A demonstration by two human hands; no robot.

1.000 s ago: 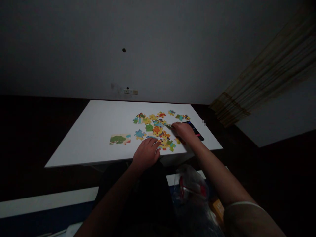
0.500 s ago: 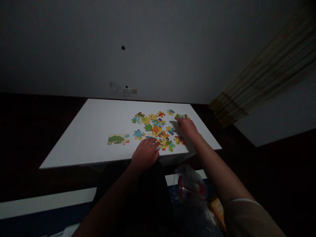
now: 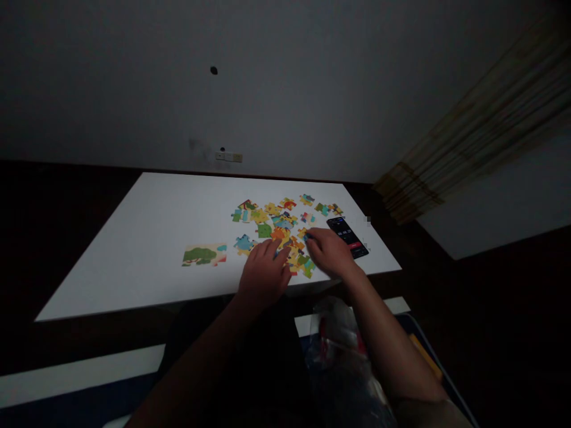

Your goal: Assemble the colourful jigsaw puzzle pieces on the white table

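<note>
Loose jigsaw puzzle pieces (image 3: 264,231) in yellow, green, blue and orange lie spread and partly overlapping on the white table (image 3: 147,226). Over the near edge of this heap rests my left hand (image 3: 266,268), its fingers stretched out on the pieces and hiding some. My right hand (image 3: 331,251) has its thumb and fingertips together on a yellow and blue puzzle piece (image 3: 303,233) at the heap's right side. A pale piece with red and blue (image 3: 307,219) lies just beyond those fingertips. Left of the heap is a joined section (image 3: 204,254) showing a green tree.
A phone (image 3: 348,236) with a running timer lies right of my right hand. Below the table's near edge, a clear plastic bag (image 3: 336,333) with something red sits beside my legs. A wall with sockets (image 3: 229,157) stands behind the table, and a curtain hangs at right.
My right hand has come back toward me and left, from the far pieces to the yellow and blue piece. The phone and the pale piece are now uncovered. My left hand stays on the heap.
</note>
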